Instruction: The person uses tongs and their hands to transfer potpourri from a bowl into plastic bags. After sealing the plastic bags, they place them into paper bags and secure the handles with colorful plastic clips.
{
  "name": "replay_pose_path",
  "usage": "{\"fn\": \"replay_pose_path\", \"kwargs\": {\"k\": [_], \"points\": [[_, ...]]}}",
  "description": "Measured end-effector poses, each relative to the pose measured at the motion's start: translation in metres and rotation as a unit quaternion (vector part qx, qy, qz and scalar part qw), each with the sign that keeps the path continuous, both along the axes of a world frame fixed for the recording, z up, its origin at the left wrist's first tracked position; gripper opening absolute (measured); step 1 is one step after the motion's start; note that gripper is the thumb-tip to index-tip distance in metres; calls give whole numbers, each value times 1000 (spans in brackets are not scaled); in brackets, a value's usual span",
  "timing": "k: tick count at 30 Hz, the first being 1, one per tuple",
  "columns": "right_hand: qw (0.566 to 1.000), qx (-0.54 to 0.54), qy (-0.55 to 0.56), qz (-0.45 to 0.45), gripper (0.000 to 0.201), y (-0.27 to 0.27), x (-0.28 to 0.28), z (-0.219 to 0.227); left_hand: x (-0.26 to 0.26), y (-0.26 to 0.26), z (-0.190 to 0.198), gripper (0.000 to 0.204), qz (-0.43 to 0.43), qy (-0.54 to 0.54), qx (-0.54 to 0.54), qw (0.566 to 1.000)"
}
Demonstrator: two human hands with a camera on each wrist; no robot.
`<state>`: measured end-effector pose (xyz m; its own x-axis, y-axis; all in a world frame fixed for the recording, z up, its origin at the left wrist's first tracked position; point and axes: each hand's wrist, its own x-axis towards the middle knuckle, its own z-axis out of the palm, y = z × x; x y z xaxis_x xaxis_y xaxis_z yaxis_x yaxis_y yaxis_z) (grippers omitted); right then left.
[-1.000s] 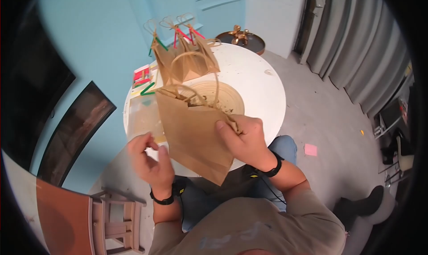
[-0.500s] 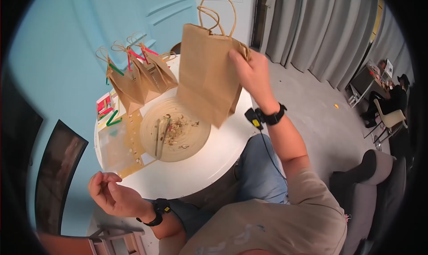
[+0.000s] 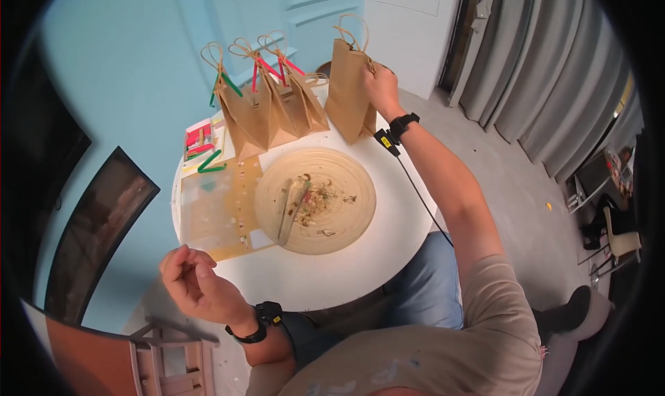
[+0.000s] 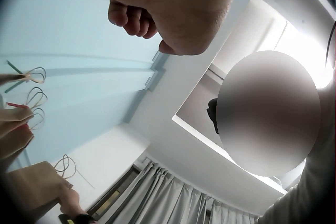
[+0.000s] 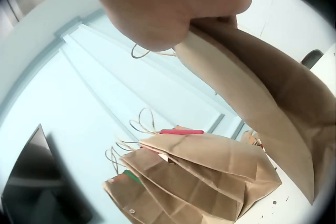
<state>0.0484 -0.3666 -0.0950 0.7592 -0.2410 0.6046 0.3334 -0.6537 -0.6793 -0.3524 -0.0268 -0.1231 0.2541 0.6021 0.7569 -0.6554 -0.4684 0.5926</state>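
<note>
The right hand (image 3: 382, 90) pinches the upper side edge of a brown paper bag (image 3: 346, 91) with twisted handles, upright at the far right of the round white table. In the right wrist view the bag (image 5: 252, 92) hangs from the hand (image 5: 173, 3). Whether its base touches the table, I cannot tell. To its left stand several brown bags (image 3: 246, 122) with green and red strips at their tops. The left hand (image 3: 201, 285) is raised by the near left table edge, fingers loosely curled, holding nothing; the left wrist view shows this hand (image 4: 168, 8) too.
A round wooden plate (image 3: 353, 219) with scattered bits and metal tweezers (image 3: 292, 212) lies mid-table. Left of it are a translucent sheet (image 3: 215, 212), a bent green strip (image 3: 210, 163) and a box of red pieces (image 3: 199, 138). A wooden stool (image 3: 176, 368) stands lower left.
The right hand has carried the paper bag forward, away from the body, to the far side of the table beside the other bags. The left hand has let go of the bag's surroundings and moved left.
</note>
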Motion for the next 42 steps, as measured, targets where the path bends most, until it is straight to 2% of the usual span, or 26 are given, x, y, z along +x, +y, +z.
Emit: {"fn": "replay_pose_path", "kwargs": {"k": [7, 8, 11, 16, 19, 24, 27, 29, 32, 36, 39, 42], "points": [[999, 12, -33, -27, 42, 30, 60, -21, 6, 11, -6, 26, -1, 16, -2, 1000], [1000, 13, -9, -20, 42, 33, 63, -23, 7, 13, -6, 25, -1, 16, -2, 1000], [999, 16, 40, 0, 46, 43, 64, -26, 8, 16, -8, 25, -3, 20, -10, 1000], [997, 27, 66, 33, 67, 53, 35, -24, 9, 19, -10, 24, -4, 25, -17, 1000], [994, 56, 45, 80, 76, 53, 24, -30, 9, 20, -9, 24, -5, 21, -20, 1000], [991, 88, 53, 90, 90, 49, 2, -36, 6, 24, -10, 24, 4, 29, -46, 999], [991, 69, 47, 102, 98, 33, 25, -66, 8, 30, -10, 26, 24, 19, -69, 997], [987, 61, 70, 129, 89, 24, 34, -79, 9, 39, -10, 26, 37, 12, -78, 996], [984, 12, 140, 108, 69, 23, 26, -85, 9, 45, -6, 26, 53, 13, -99, 994], [987, -74, 115, 80, 49, 22, 48, -90, 10, 51, -6, 26, 60, 23, -99, 993], [982, -108, 134, 75, 55, 23, 62, -88, 13, 54, -8, 25, 63, 28, -96, 993], [985, -75, 137, 71, 58, 26, 55, -90, 15, 55, -9, 25, 67, 32, -100, 992]]}}
